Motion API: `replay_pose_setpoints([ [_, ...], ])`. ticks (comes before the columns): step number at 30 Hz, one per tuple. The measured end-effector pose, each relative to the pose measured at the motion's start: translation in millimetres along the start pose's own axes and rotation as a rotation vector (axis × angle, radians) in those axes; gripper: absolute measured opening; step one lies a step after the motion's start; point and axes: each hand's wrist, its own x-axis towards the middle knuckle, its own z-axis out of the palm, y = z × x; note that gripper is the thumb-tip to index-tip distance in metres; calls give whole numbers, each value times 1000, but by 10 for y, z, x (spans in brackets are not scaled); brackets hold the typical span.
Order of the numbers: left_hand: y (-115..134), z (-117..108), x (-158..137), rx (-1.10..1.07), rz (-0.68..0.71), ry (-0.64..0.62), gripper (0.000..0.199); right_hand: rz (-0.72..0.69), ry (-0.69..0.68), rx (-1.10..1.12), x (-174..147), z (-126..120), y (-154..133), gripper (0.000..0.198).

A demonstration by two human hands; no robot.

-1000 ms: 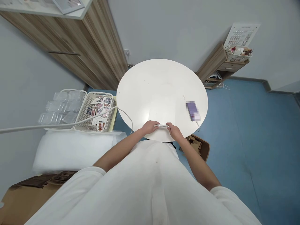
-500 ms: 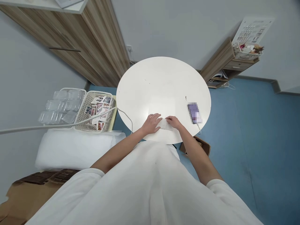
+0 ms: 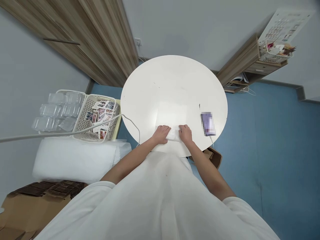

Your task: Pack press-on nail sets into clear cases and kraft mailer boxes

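A thin, translucent white sheet [image 3: 172,113] lies on the round white table [image 3: 140,86], its near end folded over into a flat white bundle [image 3: 174,134]. My left hand [image 3: 161,134] grips the left end of this fold, fingers bent over it and pressed together. At the right end, my right hand [image 3: 185,133] has its fingers curled onto the fold. Whether something is inside the fold cannot be made out.
A phone [image 3: 207,124] with a cable lies right on the table. Left stand a basket of nail-tip cards [image 3: 100,116], clear plastic boxes [image 3: 57,111], a white roll [image 3: 75,158] and cardboard [image 3: 37,206]. A white cable [image 3: 100,125] crosses there. An open carton [image 3: 212,156] sits below right.
Both hands have come down over the ends of the white fold, a little further apart, with fingers more curled. The view has shifted slightly.
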Motion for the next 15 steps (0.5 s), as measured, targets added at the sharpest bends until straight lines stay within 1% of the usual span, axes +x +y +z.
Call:
replay_pose_setpoints([
  [1,7,-12,5,3,0,2,64,-52,41,-54,-43,-9,-17,34],
  [2,13,-24,9,8,0,2,63,-128,52,-85,-90,-16,-39,36],
  [4,20,-46,7,15,9,-3,59,-308,-6,-101,-188,-18,-89,41],
  [6,18,-63,-15,12,34,-10,56,-433,-100,-106,-284,4,-129,51],
  [8,11,-73,-59,8,71,-13,56,-463,-169,-110,-364,48,-143,64],
  [10,4,-72,-117,13,100,-17,55,-459,-213,-106,-427,100,-133,70],
  [12,0,-60,-176,20,116,-26,53,-462,-242,-99,-474,145,-114,65],
  [15,1,-41,-233,17,117,-50,51,-452,-257,-90,-525,180,-104,51],
])
